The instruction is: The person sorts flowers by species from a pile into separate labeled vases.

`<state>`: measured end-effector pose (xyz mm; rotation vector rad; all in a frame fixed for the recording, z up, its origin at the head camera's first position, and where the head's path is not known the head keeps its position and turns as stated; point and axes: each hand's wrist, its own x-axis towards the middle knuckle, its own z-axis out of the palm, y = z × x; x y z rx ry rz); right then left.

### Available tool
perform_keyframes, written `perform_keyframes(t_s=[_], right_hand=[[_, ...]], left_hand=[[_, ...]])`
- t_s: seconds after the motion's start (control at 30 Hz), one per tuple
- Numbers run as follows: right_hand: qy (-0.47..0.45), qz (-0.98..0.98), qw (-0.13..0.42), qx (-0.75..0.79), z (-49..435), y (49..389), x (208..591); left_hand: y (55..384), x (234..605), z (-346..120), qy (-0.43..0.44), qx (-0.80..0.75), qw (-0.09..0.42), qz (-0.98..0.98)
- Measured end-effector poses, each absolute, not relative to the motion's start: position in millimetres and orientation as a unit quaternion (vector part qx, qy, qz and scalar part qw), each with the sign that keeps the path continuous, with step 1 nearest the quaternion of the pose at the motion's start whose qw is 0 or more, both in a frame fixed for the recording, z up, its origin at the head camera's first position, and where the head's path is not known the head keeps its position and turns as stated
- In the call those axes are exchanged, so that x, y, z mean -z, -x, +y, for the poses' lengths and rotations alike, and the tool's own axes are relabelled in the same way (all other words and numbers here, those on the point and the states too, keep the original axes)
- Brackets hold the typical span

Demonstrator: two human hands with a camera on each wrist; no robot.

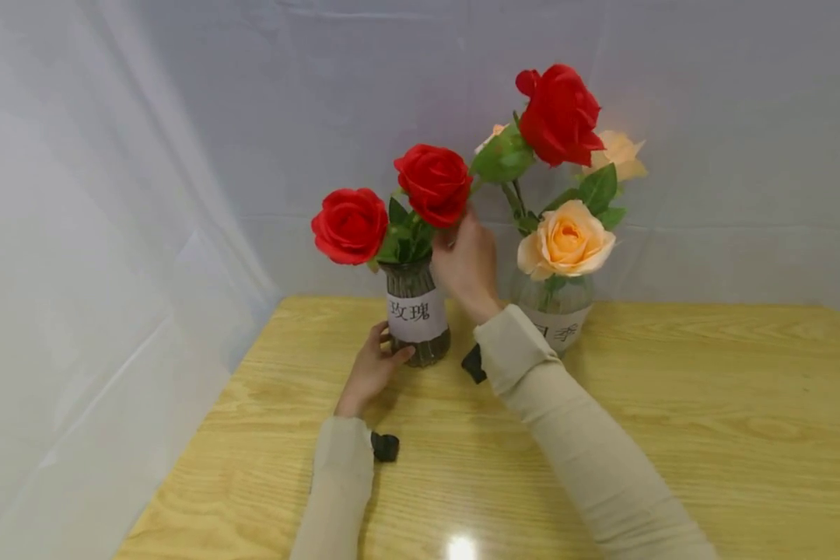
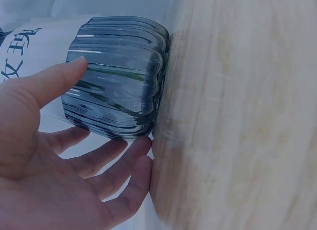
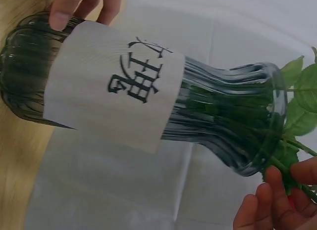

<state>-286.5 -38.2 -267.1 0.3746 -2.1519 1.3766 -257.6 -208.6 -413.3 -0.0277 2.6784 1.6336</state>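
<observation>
A grey ribbed glass vase [image 1: 430,351] with a white paper label [image 3: 104,86] stands upright on the table, two red roses above its mouth. My left hand [image 1: 372,367] holds its lower part from the left; in the left wrist view the thumb [image 2: 62,79] lies on the glass and the fingers curl beneath its far side. At the rim, my right hand [image 1: 469,260] pinches a green stem [image 3: 280,165] between thumb and fingers. Just above that hand is the right-hand red rose [image 1: 434,184]; the other red rose [image 1: 350,225] leans left.
Close on the right stands a clear glass vase [image 1: 551,299], its label partly hidden by my right sleeve [image 1: 521,350]. It has peach roses [image 1: 567,239] and a tall red rose [image 1: 561,115] above it. A pale sheet [image 1: 742,194] hangs behind the wooden table [image 1: 728,420].
</observation>
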Motion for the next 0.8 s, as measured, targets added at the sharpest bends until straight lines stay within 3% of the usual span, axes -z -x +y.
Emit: perform_keyframes(t_s=[0.37, 0.8], right_hand=[[-0.167, -0.773, 0.316, -0.524, -41.2, 287.2, 288.1], [-0.148, -0.766, 0.237, -0.579, -31.6, 277.1, 306.1]], left_hand=[[258.4, 412.3, -210.7, 0.017, -0.525, 0.008, 0.851], [259.9, 411.0, -207.1, 0.008, -0.531, 0.005, 0.847]])
